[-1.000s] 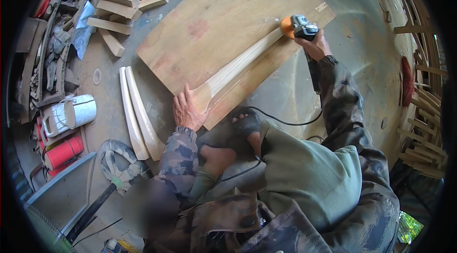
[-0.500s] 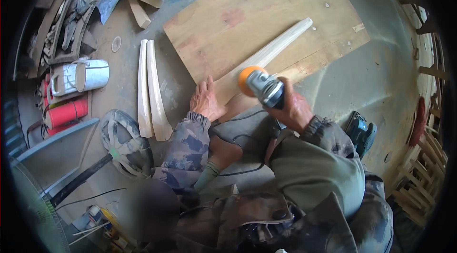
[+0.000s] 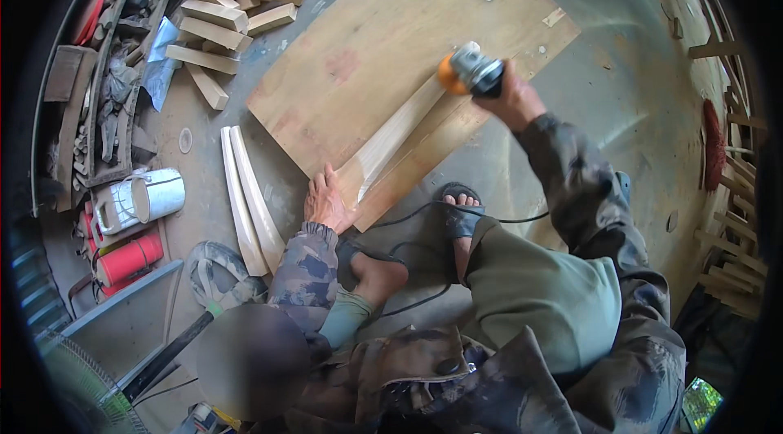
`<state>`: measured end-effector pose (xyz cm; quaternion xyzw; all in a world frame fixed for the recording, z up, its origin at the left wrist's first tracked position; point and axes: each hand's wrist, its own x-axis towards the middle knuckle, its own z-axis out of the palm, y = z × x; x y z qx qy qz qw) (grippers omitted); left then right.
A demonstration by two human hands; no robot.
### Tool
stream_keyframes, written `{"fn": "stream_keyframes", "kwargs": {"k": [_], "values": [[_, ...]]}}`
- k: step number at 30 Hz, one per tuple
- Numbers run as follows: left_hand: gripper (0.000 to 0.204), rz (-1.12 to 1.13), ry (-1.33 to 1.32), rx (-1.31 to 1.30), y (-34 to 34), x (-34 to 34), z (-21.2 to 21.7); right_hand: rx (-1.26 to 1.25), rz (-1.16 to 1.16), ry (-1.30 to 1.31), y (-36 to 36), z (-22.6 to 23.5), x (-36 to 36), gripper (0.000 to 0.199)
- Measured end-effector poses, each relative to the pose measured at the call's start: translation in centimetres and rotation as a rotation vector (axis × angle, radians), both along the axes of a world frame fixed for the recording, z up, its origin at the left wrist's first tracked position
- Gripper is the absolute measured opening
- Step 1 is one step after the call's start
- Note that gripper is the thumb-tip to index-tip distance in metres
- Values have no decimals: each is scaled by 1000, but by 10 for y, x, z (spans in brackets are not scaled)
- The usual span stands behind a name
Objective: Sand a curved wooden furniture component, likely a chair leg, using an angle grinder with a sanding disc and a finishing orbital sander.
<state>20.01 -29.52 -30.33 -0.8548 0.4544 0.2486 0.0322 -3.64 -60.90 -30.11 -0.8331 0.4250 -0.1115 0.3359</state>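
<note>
A pale tapered wooden leg (image 3: 393,134) lies slantwise on a plywood board (image 3: 367,34). My left hand (image 3: 328,204) grips its wide near end, fingers along the left side. My right hand (image 3: 514,98) is closed round the body of an angle grinder (image 3: 477,73). The grinder's orange disc (image 3: 451,75) is over the leg's far, narrow part and covers its tip; whether it touches cannot be made out. Left of my left hand, two similar curved wooden legs (image 3: 245,197) lie side by side on the floor.
Wood offcuts (image 3: 216,26) are piled at the far left. A white paint bucket (image 3: 159,195) and a red canister (image 3: 130,259) stand left, near a standing fan (image 3: 77,381). A black cord (image 3: 522,220) crosses the floor by my sandalled foot (image 3: 461,210).
My right hand has carried the grinder away from me, from the leg's middle toward its far end. My left hand still holds the near end. The view has shifted.
</note>
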Motion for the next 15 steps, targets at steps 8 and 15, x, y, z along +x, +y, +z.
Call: {"fn": "stream_keyframes", "kwargs": {"k": [8,15], "values": [[102,-47,23,58,-3,10,5,61,-95,-12,14,9,-5,69],[98,-72,159,155,-8,34,5,176,349,-73,134,16,19,66]]}}
